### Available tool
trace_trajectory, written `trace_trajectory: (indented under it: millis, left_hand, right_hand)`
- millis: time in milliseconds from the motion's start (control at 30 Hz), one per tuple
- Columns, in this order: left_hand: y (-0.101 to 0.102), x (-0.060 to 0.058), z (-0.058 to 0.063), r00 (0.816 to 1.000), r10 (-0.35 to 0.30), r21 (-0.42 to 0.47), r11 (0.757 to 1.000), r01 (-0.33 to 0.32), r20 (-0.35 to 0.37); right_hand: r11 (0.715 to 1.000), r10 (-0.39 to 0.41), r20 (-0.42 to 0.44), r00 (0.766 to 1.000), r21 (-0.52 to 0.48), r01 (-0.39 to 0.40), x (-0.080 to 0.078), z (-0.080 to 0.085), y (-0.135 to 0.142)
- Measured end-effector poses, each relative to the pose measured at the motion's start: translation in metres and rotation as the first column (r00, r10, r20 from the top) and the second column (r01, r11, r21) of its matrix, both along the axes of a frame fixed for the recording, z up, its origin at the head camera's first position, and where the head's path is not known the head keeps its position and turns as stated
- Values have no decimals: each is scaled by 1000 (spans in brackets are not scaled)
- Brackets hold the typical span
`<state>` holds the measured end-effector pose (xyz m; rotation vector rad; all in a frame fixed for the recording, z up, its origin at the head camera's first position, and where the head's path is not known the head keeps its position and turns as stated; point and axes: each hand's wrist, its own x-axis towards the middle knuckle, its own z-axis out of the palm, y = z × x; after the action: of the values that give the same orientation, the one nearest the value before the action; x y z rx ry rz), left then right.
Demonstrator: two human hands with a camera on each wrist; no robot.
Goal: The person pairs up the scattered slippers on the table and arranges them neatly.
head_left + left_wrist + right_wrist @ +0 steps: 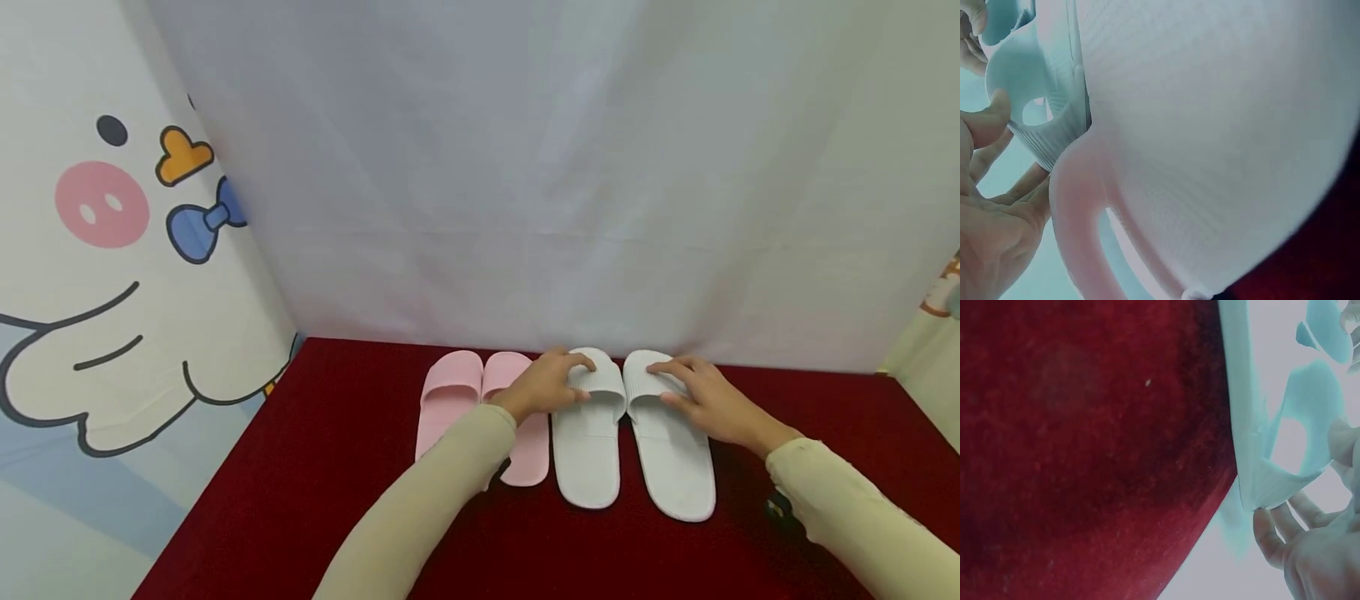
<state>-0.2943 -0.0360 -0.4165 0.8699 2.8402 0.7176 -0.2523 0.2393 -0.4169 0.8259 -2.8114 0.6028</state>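
Note:
Two white slippers lie side by side, toes toward the back wall. At the left white slipper (587, 467), my left hand (542, 385) spans the ribbed strap, thumb at its open edge and fingers farther forward. My right hand (708, 400) grips the strap of the right white slipper (678, 479) in a similar way. In the right wrist view, fingertips (1263, 519) touch the side of that strap. A pair of pink slippers (454, 404) is just left of the white pair, partly covered by my left hand and forearm. The left wrist view shows a pink strap (1079, 187) close up.
The slippers rest on a dark red cloth surface (300, 467). A pale curtain (525, 167) hangs right behind their toes. On the left stands a wall hanging (97, 358) with a cartoon bird.

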Motion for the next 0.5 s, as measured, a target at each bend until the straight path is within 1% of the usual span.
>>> trace_trajectory:
  millis: [200,400,500]
  left_hand:
    - [1,0,-4,1000,2,-6,1000,-2,-6]
    - [0,5,-4,1000,-7,10,1000,7,4]
    - [-1,10,-3,1000,-18,32,999,18,-1]
  right_hand:
    - [1000,-9,61,998,-19,11,-2,-8,0]
    - [998,-37,124,992,-49,44,-3,-13,1]
    - [997,-42,106,993,-52,48,0,-15,1]
